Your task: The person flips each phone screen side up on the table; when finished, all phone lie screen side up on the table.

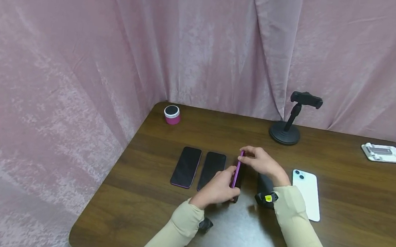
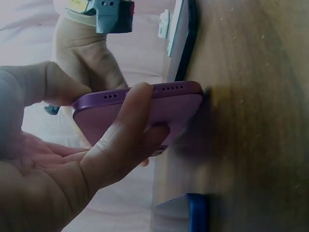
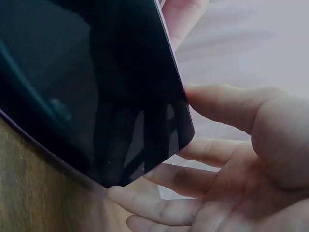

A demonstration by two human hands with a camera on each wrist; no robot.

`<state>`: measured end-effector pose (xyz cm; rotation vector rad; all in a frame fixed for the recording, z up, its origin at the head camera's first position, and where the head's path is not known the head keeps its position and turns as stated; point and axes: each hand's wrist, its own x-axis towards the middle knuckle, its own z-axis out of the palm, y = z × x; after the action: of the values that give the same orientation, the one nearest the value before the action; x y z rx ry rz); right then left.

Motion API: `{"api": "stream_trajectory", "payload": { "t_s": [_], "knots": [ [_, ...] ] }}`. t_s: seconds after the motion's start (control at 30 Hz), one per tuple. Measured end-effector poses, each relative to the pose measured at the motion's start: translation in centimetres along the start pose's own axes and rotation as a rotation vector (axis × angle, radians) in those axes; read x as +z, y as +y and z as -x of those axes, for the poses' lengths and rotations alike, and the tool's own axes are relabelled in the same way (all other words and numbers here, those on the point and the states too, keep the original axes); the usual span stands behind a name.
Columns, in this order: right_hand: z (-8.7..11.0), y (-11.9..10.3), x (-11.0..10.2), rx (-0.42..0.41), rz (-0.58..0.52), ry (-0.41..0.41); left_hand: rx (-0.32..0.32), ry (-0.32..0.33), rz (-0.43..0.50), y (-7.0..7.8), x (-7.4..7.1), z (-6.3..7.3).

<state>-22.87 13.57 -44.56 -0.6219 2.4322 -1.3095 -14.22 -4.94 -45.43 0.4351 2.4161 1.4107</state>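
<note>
A purple smartphone (image 1: 237, 175) stands tilted up on its long side, close over the table, between both hands. Its dark screen (image 3: 130, 72) faces the right wrist camera. At the near end my left hand (image 1: 217, 188) grips it, with a finger across the edge with the speaker holes (image 2: 166, 89). My right hand (image 1: 262, 163) holds the far end, thumb on one edge and fingertips at the corner. To the left lie two phones, screens up: one dark phone (image 1: 186, 167) and another dark phone (image 1: 211, 168), partly behind the left hand.
A pale phone (image 1: 307, 193) lies back up on the right, partly covered by the right sleeve. Under the right wrist shows a dark flat object (image 1: 265, 183). Farther back stand a black phone stand (image 1: 285, 132), a pink-and-white jar (image 1: 172, 116) and a white folded holder (image 1: 383, 153).
</note>
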Motion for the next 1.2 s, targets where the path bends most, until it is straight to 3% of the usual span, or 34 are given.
{"api": "stream_trajectory", "payload": {
  "t_s": [0.2, 0.5, 0.7, 1.0, 1.2],
  "knots": [
    [0.2, -0.4, -0.1, 0.017, 0.04, 0.001, 0.009, 0.031, 0.084, 0.0, 0.5, 0.0],
    [0.2, -0.6, -0.3, 0.05, 0.056, -0.025, -0.017, 0.009, 0.234, -0.2, 0.7, -0.3],
    [0.3, -0.2, -0.2, 0.046, 0.07, -0.005, -0.016, -0.01, 0.28, -0.5, 1.2, -0.6],
    [0.2, 0.1, 0.1, 0.106, 0.092, -0.004, -0.035, -0.033, 0.314, -0.9, 1.2, -0.8],
    [-0.2, 0.4, 0.3, 0.109, 0.109, 0.01, -0.04, -0.005, 0.293, -1.1, 1.1, -1.1]
  ]
}}
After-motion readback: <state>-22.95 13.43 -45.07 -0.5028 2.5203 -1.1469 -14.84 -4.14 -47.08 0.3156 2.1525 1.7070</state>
